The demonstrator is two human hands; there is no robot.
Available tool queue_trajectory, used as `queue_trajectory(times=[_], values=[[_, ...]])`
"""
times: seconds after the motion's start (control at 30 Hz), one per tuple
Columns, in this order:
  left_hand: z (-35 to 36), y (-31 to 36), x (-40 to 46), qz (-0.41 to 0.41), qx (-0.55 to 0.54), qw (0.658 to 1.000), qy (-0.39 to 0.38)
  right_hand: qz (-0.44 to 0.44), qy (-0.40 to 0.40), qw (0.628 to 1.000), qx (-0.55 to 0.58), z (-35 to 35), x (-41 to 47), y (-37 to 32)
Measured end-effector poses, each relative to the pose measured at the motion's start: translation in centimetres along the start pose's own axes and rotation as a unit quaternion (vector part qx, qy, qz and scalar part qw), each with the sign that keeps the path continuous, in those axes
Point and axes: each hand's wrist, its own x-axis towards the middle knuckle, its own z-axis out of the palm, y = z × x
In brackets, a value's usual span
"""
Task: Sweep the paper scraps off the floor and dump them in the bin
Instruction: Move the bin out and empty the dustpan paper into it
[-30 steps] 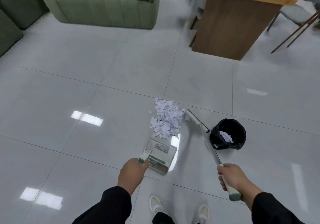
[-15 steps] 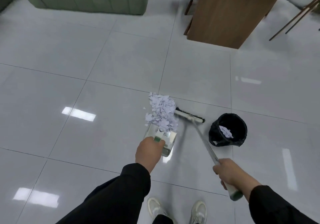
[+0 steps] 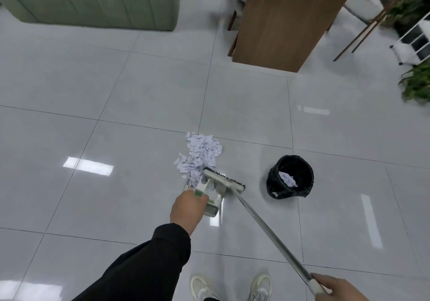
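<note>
At frame centre, the left hand (image 3: 188, 210) is gripping the dustpan (image 3: 207, 191) handle, its mouth touching the paper scraps (image 3: 202, 154). The right hand (image 3: 338, 288), lower right, is clasping the broom (image 3: 263, 225). The bin (image 3: 290, 176) is standing right of centre.

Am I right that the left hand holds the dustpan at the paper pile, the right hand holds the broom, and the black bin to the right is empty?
Not quite. The head view shows the black bin already has paper scraps inside. The rest stands: left hand holds the dustpan at the paper pile, right hand holds the broom.
</note>
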Motion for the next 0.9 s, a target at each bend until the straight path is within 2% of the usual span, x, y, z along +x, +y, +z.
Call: queue_trajectory(times=[0.17, 0.33, 0.53, 0.73, 0.9], values=[[-0.5, -4.0, -3.4, 0.003, 0.003, 1.000, -0.009, 0.037, 0.000, 0.998, 0.045, -1.4, -0.4, 0.0], [-1.3, -7.1, -6.9, -0.018, 0.033, 0.999, 0.017, 0.003, -0.095, 0.994, 0.051, -3.8, -1.2, 0.3], [-1.4, -8.3, -10.4, -0.016, 0.034, 0.999, 0.033, 0.023, -0.098, 0.987, 0.122, -4.7, -1.3, -0.2], [-1.1, -7.3, -14.9, 0.005, 0.034, 0.997, 0.069, 0.043, -0.096, 0.961, 0.255, -5.9, -2.3, 0.3], [-0.9, -4.2, -18.6, 0.067, -0.007, 0.993, 0.097, 0.032, -0.099, 0.944, 0.314, -9.2, -3.3, 2.9]])
